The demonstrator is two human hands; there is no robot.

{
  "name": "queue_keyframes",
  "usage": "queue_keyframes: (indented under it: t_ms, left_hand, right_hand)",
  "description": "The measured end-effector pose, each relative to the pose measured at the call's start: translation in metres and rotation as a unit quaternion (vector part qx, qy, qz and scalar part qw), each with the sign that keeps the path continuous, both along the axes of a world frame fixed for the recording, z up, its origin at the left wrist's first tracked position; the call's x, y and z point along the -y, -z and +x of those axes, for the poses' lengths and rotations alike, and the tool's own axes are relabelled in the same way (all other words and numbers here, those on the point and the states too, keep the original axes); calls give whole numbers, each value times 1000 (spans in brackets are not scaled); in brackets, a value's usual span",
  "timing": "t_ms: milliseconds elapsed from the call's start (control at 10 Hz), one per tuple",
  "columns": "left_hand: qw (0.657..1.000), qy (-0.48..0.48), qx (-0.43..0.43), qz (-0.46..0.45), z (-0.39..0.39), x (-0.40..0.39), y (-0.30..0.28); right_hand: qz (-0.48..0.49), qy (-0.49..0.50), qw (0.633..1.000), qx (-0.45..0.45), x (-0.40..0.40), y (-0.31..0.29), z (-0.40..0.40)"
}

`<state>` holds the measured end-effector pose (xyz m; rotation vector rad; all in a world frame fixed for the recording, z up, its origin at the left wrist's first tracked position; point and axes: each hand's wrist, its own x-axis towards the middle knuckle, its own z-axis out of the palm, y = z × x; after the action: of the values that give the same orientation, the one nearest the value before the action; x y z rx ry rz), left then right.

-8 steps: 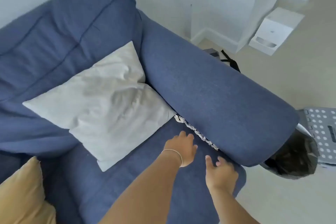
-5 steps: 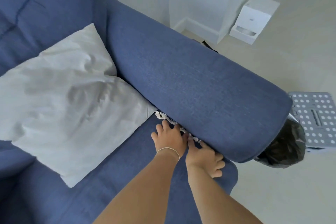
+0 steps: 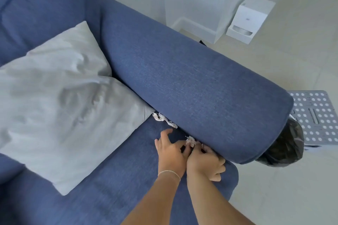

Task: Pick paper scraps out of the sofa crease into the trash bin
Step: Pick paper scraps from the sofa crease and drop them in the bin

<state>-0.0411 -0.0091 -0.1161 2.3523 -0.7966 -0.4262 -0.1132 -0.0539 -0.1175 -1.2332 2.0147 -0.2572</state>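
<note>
White paper scraps (image 3: 164, 119) lie in the crease between the blue sofa seat (image 3: 113, 179) and the armrest (image 3: 192, 87). My left hand (image 3: 172, 151) and my right hand (image 3: 204, 160) press together at the crease, both pinching a small bunch of scraps (image 3: 190, 140) between their fingertips. The left thumb sticks out to the side. The trash bin (image 3: 281, 148), lined with a black bag, stands on the floor just past the armrest's front end, partly hidden by it.
A white cushion (image 3: 64, 97) lies on the seat, its corner touching the scraps. A grey stool with white dots (image 3: 318, 113) stands behind the bin. A white box (image 3: 250, 16) sits by the wall on the pale floor.
Both hands have slid along the crease toward the armrest's front end and now pinch scraps. A stretch of scraps near the cushion corner is uncovered. The camera has shifted slightly.
</note>
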Motion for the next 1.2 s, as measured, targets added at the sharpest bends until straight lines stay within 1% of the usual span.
queue_keyframes:
  t_ms: [100,200,300,400,500,600,700,800,900,1000,1200]
  left_hand:
    - [999,17,-7,-39,-22,-18,0]
    - [1000,21,6,-22,-46,-25,-10]
    - [998,58,22,-14,-80,-24,-24]
    - [990,128,17,-51,-122,-13,-35]
    - [985,160,9,-65,-165,11,-44]
    - [988,135,-40,-71,-198,42,-48]
    - [986,123,-70,-91,-219,72,-46]
    - [985,136,-78,-77,-227,100,-44]
    - [988,146,-52,-17,-221,128,-37]
    - [987,151,-28,57,-210,159,-28]
    - [980,169,26,97,-198,224,-23]
  right_hand:
    - [-60,2,998,33,-14,-16,-21]
    - [-112,64,991,45,-17,-23,-62]
    - [-56,127,989,44,-6,-25,-108]
    - [-66,139,987,41,15,-35,-145]
    - [-90,122,988,7,49,-36,-175]
    - [-110,129,986,1,99,-34,-197]
    - [-123,117,985,25,152,-32,-210]
    - [-117,77,990,7,197,-27,-221]
    - [-63,-30,996,-60,226,-19,-228]
    - [-25,-106,992,-71,240,-11,-237]
    - [-79,-223,964,-119,245,-6,-257]
